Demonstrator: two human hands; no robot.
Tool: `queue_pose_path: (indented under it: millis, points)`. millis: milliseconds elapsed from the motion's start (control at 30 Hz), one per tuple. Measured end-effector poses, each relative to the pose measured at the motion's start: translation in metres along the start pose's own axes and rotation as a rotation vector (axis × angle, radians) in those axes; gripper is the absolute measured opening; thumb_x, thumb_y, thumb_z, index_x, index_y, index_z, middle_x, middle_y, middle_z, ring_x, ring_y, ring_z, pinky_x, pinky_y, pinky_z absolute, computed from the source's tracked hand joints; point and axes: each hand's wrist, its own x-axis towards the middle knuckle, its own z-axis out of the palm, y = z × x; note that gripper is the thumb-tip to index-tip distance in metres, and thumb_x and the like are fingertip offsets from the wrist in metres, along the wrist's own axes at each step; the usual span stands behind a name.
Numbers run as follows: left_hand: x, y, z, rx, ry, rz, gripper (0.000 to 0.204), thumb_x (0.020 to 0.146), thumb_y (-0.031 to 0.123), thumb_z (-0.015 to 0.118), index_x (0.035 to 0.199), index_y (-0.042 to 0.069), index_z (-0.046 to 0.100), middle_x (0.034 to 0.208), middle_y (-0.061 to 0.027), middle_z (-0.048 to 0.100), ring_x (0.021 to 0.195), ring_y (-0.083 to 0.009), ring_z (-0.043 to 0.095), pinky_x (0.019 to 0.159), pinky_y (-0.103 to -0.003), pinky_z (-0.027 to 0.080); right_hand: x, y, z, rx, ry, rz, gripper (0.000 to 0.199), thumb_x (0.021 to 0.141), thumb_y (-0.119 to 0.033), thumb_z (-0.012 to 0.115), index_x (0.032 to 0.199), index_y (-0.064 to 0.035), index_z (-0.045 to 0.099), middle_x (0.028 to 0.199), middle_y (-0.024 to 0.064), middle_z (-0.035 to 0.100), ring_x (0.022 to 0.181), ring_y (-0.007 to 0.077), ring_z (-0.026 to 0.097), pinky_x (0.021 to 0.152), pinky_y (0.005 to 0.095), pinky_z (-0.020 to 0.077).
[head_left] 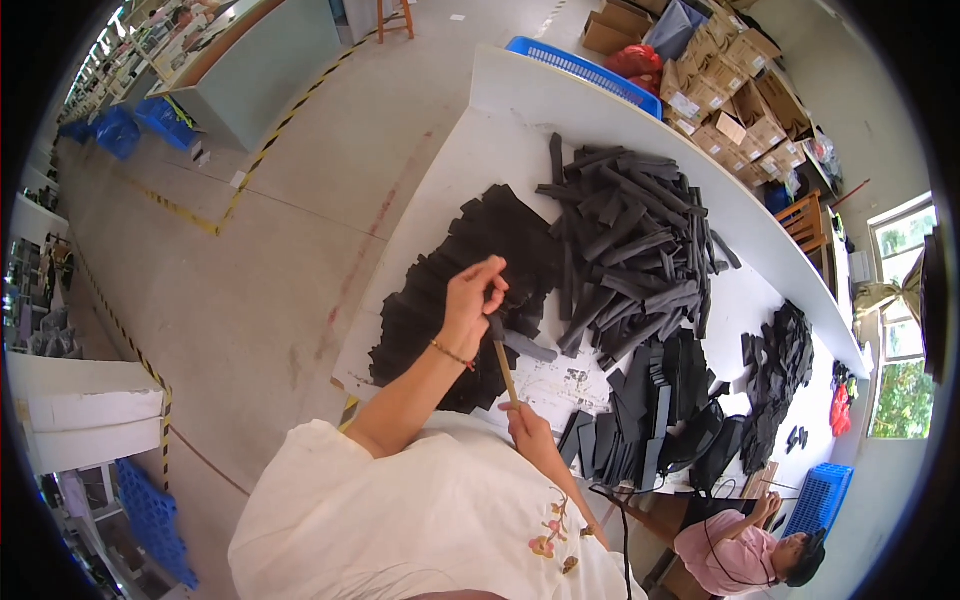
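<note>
My left hand [470,308] is closed above a spread of flat black fabric pieces [465,245], its fingers pinched at a black fabric piece [496,325]. Most of that piece is hidden by the hand and blends into the dark spread. In my right hand [528,425], close to my body, is a thin wooden stick [507,372]. The stick slants up toward the left hand, and its far end meets the dark piece. A single dark grey rolled strip [530,346] lies just right of the stick on the white table [400,340].
A big heap of dark grey rolled strips [640,245] lies to the right. Beyond are stacked black pieces [640,405] and another black pile [780,370]. A raised white board [600,95] edges the table's far side. A co-worker in pink [725,550] sits at the lower right.
</note>
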Motion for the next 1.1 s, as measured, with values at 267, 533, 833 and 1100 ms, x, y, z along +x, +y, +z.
queue_pose_path:
  millis: [267,533,833,1100]
  points:
    - [0.04,0.04,-0.015,-0.2,0.247,0.363,0.044,0.088,0.042,0.064,0.106,0.003,0.057,0.069,-0.0039,0.056,0.054,-0.0143,0.053,0.05,-0.024,0.043,-0.024,0.0,-0.016,0.07,-0.025,0.141,0.022,0.098,-0.019,0.046,0.108,-0.0057,0.06,0.061,-0.0006,0.045,0.056,0.0088,0.042,0.053,0.0254,0.0361]
    - [0.036,0.036,-0.03,-0.143,0.021,0.012,0.03,0.091,0.033,0.062,0.095,0.004,0.056,0.051,0.007,0.029,0.039,-0.0044,0.025,0.037,-0.023,0.018,-0.035,-0.013,-0.025,0.1,-0.219,0.19,0.021,0.097,-0.021,0.049,0.103,-0.0053,0.062,0.064,-0.0038,0.044,0.057,0.006,0.04,0.052,0.0232,0.0337]
    - [0.034,-0.02,-0.019,-0.356,0.102,-0.27,0.019,0.092,0.026,0.061,0.088,0.009,0.058,0.053,0.0076,0.035,0.042,-0.0038,0.031,0.038,-0.019,0.023,-0.014,-0.041,-0.043,0.002,0.177,-0.191,0.019,0.085,-0.016,0.069,0.097,-0.0033,0.063,0.057,-0.0037,0.048,0.052,0.0038,0.038,0.048,0.0231,0.0328]
    - [0.043,-0.04,-0.027,-0.265,0.216,-0.255,0.021,0.092,0.026,0.06,0.087,0.006,0.057,0.052,0.0075,0.032,0.039,-0.0051,0.027,0.034,-0.022,0.021,0.039,-0.069,-0.016,0.28,0.091,-0.33,0.01,0.085,-0.009,0.067,0.082,-0.002,0.062,0.061,-0.005,0.046,0.058,0.0042,0.039,0.052,0.0213,0.0315]
